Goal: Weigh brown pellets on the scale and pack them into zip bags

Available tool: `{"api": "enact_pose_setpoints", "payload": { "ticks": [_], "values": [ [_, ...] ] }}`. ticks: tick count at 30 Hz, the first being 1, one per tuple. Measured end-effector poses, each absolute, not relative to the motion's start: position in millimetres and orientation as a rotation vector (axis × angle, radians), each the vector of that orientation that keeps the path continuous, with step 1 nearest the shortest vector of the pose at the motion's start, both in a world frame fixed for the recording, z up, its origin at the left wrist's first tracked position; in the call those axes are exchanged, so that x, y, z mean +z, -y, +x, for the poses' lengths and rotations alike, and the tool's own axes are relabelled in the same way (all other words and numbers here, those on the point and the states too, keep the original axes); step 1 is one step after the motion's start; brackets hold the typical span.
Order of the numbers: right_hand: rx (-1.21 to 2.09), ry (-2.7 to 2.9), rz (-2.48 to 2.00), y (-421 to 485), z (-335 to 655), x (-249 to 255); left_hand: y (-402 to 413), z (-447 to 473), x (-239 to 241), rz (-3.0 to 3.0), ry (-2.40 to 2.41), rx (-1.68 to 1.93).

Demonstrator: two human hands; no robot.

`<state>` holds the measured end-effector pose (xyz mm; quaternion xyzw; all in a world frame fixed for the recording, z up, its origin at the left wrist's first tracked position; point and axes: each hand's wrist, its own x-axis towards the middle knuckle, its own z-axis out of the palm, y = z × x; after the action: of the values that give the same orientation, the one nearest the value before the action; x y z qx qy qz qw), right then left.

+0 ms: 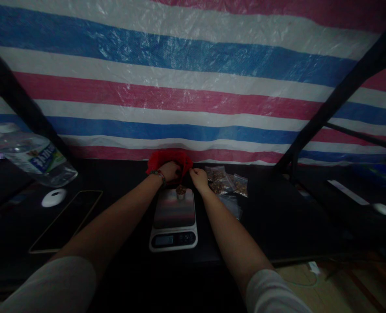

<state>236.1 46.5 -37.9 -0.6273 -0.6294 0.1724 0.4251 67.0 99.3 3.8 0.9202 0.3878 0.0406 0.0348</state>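
Note:
Both my arms reach forward over a dark table. My left hand (170,171) is closed on the edge of a red bag (156,160) at the back of the table. My right hand (199,177) pinches the bag's right edge with closed fingers. Just in front of the hands stands a small kitchen scale (174,221) with a shiny platform, and a small cup (180,191) with brownish contents sits on its far end. What is inside the red bag is hidden.
Several small clear bags of brown pieces (227,182) lie right of the scale. A phone (67,219), a white round object (54,197) and a tilted water bottle (34,157) are at the left. Black frame bars (336,98) rise at both sides before a striped tarp (193,78).

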Motion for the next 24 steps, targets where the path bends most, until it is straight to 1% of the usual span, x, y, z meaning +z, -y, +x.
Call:
{"api": "enact_pose_setpoints", "payload": {
  "ticks": [9,17,21,24],
  "values": [
    [0.449,1.562,-1.563,-46.7,235.7,-38.2,-93.5,60.0,18.7,2.787,-1.275,0.09],
    [0.458,1.564,-1.561,-45.0,235.7,-36.3,-90.3,52.6,34.8,2.703,-1.29,0.141],
    [0.455,1.568,-1.565,-45.8,235.8,-37.1,-72.5,43.1,45.8,2.708,-1.262,0.11],
    [0.452,1.567,-1.569,-47.3,236.0,-38.6,-44.0,31.3,53.7,2.706,-1.168,0.122]
  ]
}}
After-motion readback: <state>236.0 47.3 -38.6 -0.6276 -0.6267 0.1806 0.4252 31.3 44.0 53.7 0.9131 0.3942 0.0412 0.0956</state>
